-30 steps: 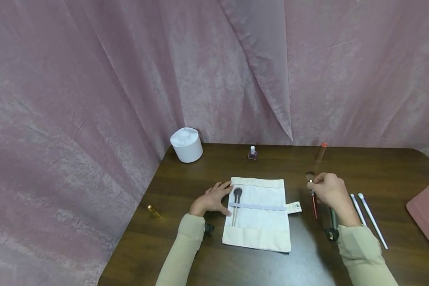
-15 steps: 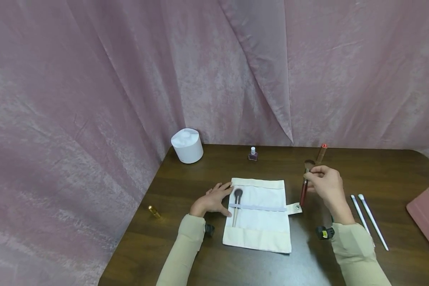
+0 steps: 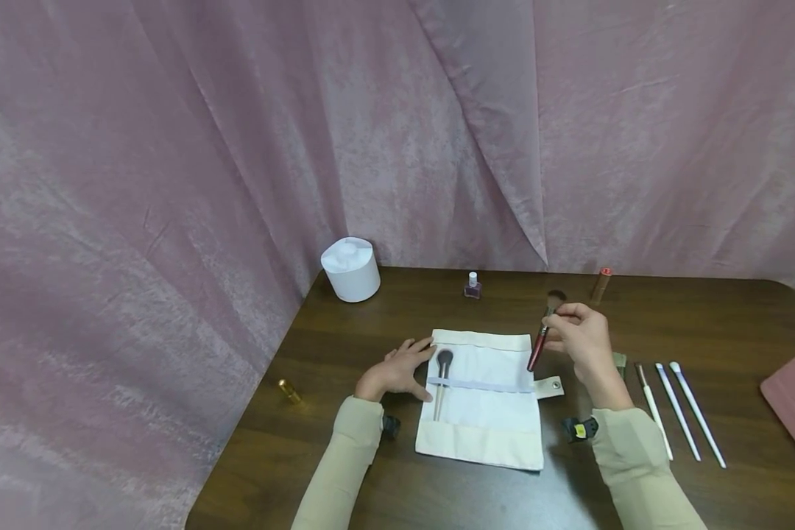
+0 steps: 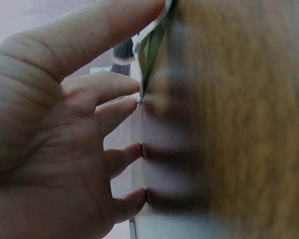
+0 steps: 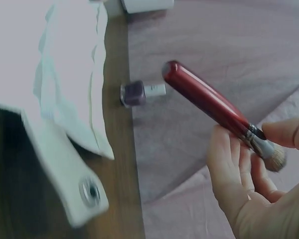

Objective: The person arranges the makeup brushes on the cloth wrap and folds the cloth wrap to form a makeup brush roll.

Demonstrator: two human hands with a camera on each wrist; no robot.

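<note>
Right hand (image 3: 579,335) pinches the red brush (image 3: 539,347) lightly by its ferrule — it could slip; left hand (image 3: 397,368) lies flat, pinning the pouch (image 3: 483,412).

Bare dark wooden bench (image 3: 702,309) lies open at the right of centre, between the cream fabric brush roll (image 3: 483,412) and three slim white-handled brushes (image 3: 679,412) at lower right. Along the back edge stand a white round tub (image 3: 351,269), a small nail-polish bottle (image 3: 472,285) and a copper tube (image 3: 601,284). A little gold cylinder (image 3: 289,391) sits at the left edge.
</note>
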